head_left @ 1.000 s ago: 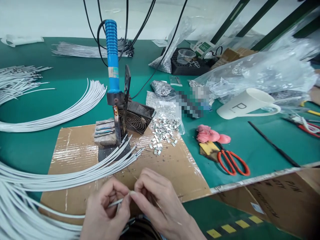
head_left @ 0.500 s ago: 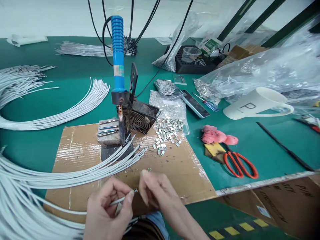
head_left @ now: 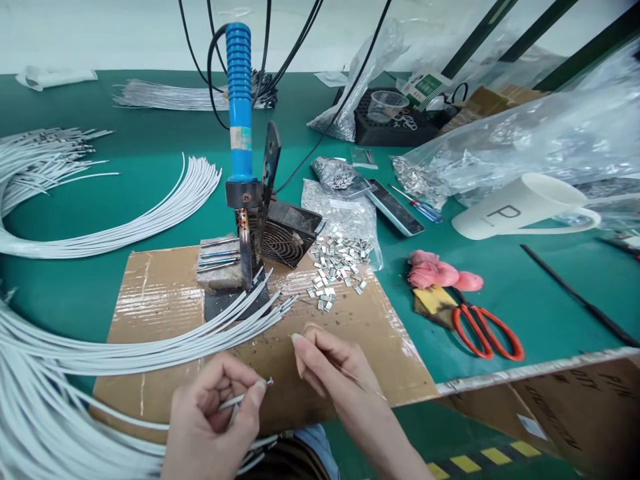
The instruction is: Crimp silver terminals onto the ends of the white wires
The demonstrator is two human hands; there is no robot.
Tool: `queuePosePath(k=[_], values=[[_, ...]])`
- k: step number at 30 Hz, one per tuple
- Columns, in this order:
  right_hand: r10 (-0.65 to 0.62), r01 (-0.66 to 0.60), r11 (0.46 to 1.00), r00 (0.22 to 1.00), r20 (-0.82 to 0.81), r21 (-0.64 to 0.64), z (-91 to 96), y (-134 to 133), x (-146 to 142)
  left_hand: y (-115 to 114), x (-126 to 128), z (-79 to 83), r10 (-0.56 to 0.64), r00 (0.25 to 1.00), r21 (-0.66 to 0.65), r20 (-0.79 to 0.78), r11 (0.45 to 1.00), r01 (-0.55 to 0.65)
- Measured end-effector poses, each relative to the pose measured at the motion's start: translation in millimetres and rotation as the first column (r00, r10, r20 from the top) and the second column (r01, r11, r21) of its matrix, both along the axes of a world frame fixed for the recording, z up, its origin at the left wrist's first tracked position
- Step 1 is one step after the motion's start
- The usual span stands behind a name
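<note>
My left hand (head_left: pixel 217 417) pinches a white cable (head_left: pixel 233 402) near its end, where small coloured wire tips show past the thumb. My right hand (head_left: pixel 333 370) is apart from it, to the right, with thumb and forefinger pressed together; whatever they hold, if anything, is too small to make out. Beyond the hands a bundle of white cables (head_left: pixel 200 357) lies over the cardboard sheet (head_left: pixel 155 287), its ends by the blue-handled soldering iron (head_left: pixel 240 100) on its stand. Small metal connector shells (head_left: pixel 340 260) lie loose on the cardboard and on a plastic bag.
Orange-handled scissors (head_left: pixel 487 331) lie to the right beside a pink cloth-like lump (head_left: pixel 440 272). Farther back are a white mug (head_left: pixel 520 210), a phone (head_left: pixel 395 208) and a small fan (head_left: pixel 287 233). More white cables (head_left: pixel 125 233) lie on the left.
My right hand has moved slightly up and to the right, away from the cable end. My left hand keeps its pinch on the cable. The view has shifted a little.
</note>
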State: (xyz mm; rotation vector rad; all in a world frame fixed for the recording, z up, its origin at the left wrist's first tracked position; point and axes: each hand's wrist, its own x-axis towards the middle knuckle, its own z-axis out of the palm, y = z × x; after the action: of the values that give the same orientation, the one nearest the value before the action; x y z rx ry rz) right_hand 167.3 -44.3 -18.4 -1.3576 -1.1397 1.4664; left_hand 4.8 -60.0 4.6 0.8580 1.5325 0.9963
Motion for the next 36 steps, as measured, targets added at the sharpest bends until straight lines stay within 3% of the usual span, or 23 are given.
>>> queuePosePath(k=[7,16,23,30,36], values=[[-0.012,0.016,0.999,0.996,-0.085,0.047,1.2,-15,-10,-3,4,2.3,0.007,0.999,0.038,-0.032,0.999,-0.005],[-0.097,0.103,0.993,0.99,-0.102,0.056,-11.3,-21,-19,-5,2,-2.0,-0.043,0.996,0.061,-0.083,0.997,0.049],[-0.217,0.191,0.972,0.953,-0.213,-0.135,-3.9,-12,-11,1,-1,3.1,0.037,0.999,0.017,0.005,0.999,-0.037],[-0.121,0.117,0.993,0.973,-0.198,-0.034,8.2,-17,-19,2,3,3.8,0.049,0.998,0.036,0.043,0.998,-0.051],[-0.209,0.205,0.978,0.962,-0.176,-0.036,5.2,-23,-29,-3,4,1.8,0.028,0.998,0.118,-0.059,0.993,-0.021]])
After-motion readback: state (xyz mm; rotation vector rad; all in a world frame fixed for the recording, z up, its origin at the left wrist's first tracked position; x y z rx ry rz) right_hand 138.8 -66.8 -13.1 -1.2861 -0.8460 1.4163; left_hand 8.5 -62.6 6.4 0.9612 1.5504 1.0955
